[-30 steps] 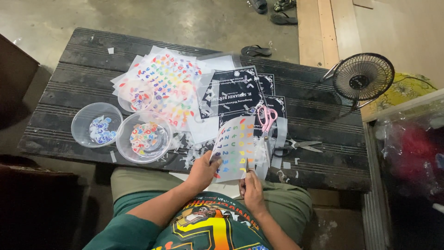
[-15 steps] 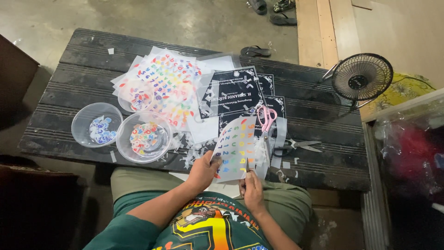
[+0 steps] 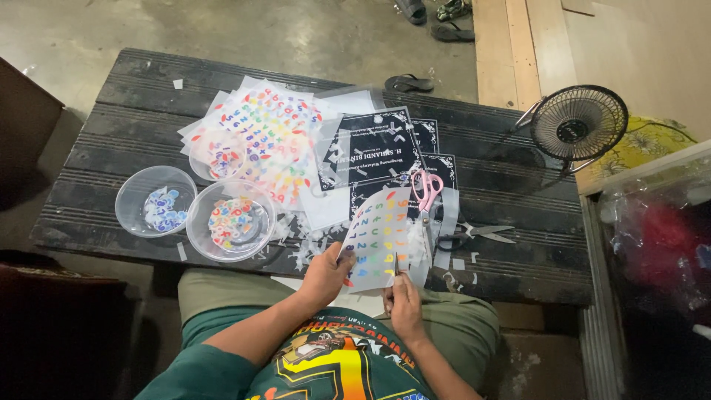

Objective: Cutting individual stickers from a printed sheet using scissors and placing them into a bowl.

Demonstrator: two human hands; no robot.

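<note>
I hold the sticker sheet up over the near edge of the bench, my left hand pinching its left edge and my right hand closed on the bottom corner, keeping it flat enough to read. The bowl of cut letters sits close by on the left.

We cannot read the coloured shapes on the sticker sheet: they are too small. The left hand covers its near left corner, and the right hand covers part of its near edge, so neither grip is fully visible. Pink-handled scissors lie partly under clear film. Contents of the two clear bowls blur into specks. At the far edge, the sandals are cut off; at the right, the plastic bag runs out of frame.
</note>
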